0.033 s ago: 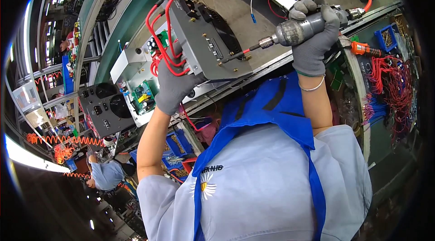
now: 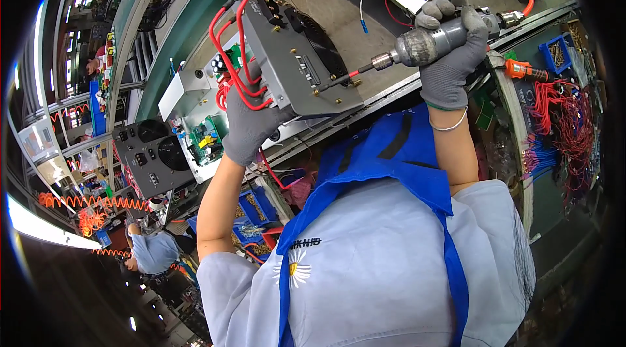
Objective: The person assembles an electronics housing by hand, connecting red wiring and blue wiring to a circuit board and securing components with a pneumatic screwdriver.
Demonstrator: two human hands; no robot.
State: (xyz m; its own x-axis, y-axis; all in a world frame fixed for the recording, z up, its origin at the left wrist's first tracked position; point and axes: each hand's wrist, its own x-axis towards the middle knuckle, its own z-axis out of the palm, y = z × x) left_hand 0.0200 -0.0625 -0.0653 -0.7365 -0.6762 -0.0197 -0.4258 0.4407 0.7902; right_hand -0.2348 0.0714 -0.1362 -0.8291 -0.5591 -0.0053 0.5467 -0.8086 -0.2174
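Observation:
In my gloved right hand (image 2: 456, 53) is a grey pneumatic screwdriver (image 2: 427, 45), its fingers wrapped round the body. The long bit (image 2: 345, 78) reaches left to a brass screw at the lower part of a dark grey panel (image 2: 287, 60). That panel stands tilted on the bench and carries a black round fan (image 2: 319, 37) and sockets. My gloved left hand (image 2: 251, 122) grips the panel's left side near its lower corner, next to thick red cables (image 2: 228, 63) bolted there. The left fingertips are partly hidden behind the cables.
Behind the left hand lies an open metal chassis with a green circuit board (image 2: 207, 141). Another dark panel (image 2: 153, 158) rests further left. An orange-handled tool (image 2: 525, 72), a blue screw bin (image 2: 555, 55) and bundled red wires (image 2: 564, 125) are at the right. A co-worker (image 2: 153, 250) stands at the lower left.

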